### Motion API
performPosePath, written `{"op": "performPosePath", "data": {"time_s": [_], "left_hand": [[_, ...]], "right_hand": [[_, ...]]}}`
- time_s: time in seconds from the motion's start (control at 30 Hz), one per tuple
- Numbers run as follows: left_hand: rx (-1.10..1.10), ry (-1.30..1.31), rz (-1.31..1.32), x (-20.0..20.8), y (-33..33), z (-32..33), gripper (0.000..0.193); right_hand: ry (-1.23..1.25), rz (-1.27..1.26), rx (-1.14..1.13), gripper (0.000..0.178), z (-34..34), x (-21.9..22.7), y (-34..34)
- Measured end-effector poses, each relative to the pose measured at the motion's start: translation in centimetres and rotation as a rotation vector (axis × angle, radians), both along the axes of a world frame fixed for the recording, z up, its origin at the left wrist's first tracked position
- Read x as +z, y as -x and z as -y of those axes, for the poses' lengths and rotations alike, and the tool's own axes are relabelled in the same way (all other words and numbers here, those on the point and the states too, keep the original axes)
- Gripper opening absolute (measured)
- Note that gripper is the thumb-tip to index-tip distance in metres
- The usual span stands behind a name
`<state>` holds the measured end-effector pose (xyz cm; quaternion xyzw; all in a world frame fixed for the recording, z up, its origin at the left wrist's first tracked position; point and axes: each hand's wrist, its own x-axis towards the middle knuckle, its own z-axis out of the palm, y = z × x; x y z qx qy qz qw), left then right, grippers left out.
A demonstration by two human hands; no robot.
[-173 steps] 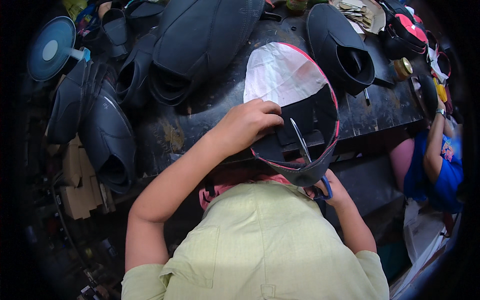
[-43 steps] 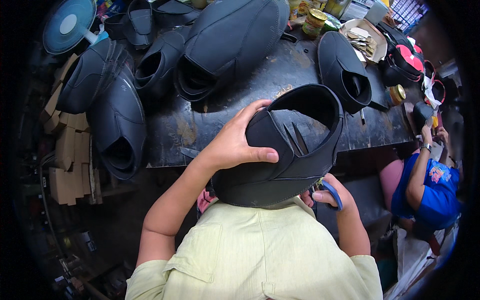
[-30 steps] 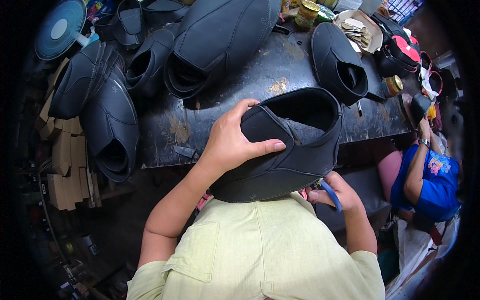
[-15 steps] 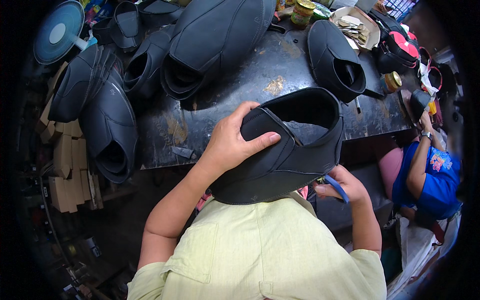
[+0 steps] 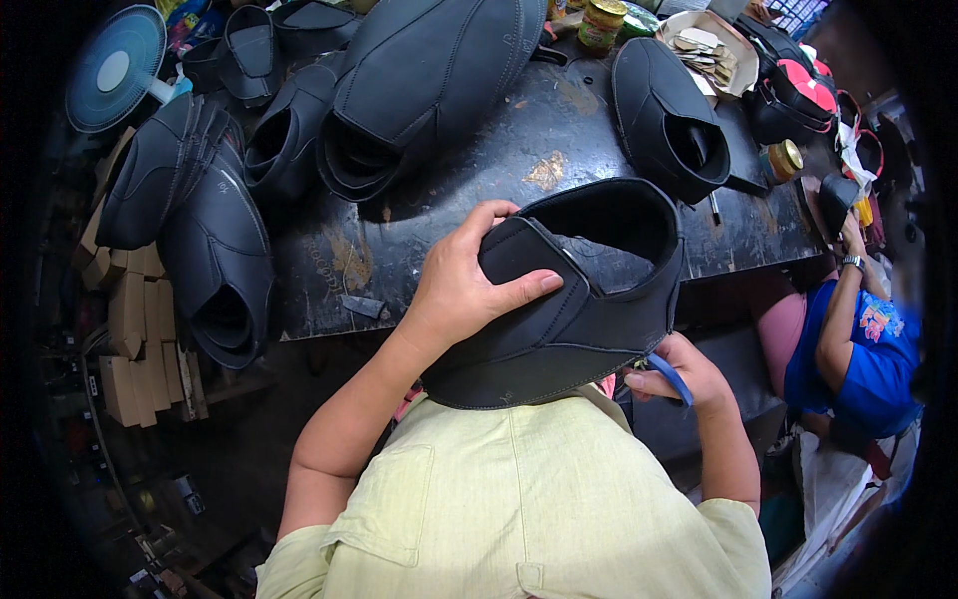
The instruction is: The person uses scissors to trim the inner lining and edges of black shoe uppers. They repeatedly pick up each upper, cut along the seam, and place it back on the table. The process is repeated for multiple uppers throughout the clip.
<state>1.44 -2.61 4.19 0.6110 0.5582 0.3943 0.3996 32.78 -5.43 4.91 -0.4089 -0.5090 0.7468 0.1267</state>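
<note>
A black stitched shoe upper (image 5: 589, 334) is held in front of my body, its padded collar opening facing up toward the far right. My left hand (image 5: 461, 285) is closed on its left side, with the thumb lying over the front and the fingers behind the edge. At the lower right edge of the upper, my right hand (image 5: 696, 371) is closed round a slim blue curved tool (image 5: 673, 379). The tool's working end is mostly hidden by my fingers and the upper, so its exact kind does not show.
A dark worn table (image 5: 439, 240) lies beyond, bearing a stack of black uppers (image 5: 429, 80), another upper (image 5: 659, 110) and a box of small pieces (image 5: 738, 50). A blue fan (image 5: 115, 65) stands far left. A person in blue (image 5: 863, 339) sits at right.
Almost nothing differs. The upper and my right hand have shifted very slightly; both hands keep their grips.
</note>
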Motion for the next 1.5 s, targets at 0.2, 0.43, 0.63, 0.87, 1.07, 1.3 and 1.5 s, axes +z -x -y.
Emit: {"op": "performPosePath", "data": {"time_s": [0.2,0.43,0.63,0.87,1.07,1.3,1.5], "left_hand": [[-0.046,-0.029,0.044,-0.7,0.0,0.0,0.074],[-0.069,-0.011,0.038,-1.0,-0.3,-0.2,0.065],[-0.107,-0.011,0.023,-0.8,-1.0,-0.5,0.066],[-0.125,-0.029,-0.014,-0.5,-1.4,-0.7,0.067],[-0.135,-0.009,-0.030,-0.2,-1.4,-0.7,0.069],[-0.135,-0.037,-0.045,-0.2,-1.2,-0.6,0.068],[-0.141,-0.041,-0.017,-0.3,-1.2,-0.6,0.067]], "right_hand": [[-0.022,0.064,0.033,0.030,-0.4,0.2,-1.0],[-0.052,-0.001,0.040,0.040,-0.6,-1.5,-1.1],[-0.267,0.006,-0.052,0.049,0.2,-4.2,-1.4],[-0.134,-0.028,-0.191,0.054,-0.5,-5.0,-1.8],[-0.269,0.025,-0.128,0.068,-0.9,-3.2,-1.9],[-0.150,0.001,-0.119,0.064,-1.1,-3.7,-2.0],[-0.238,0.016,-0.087,0.046,-2.2,-3.6,-1.3]]}}
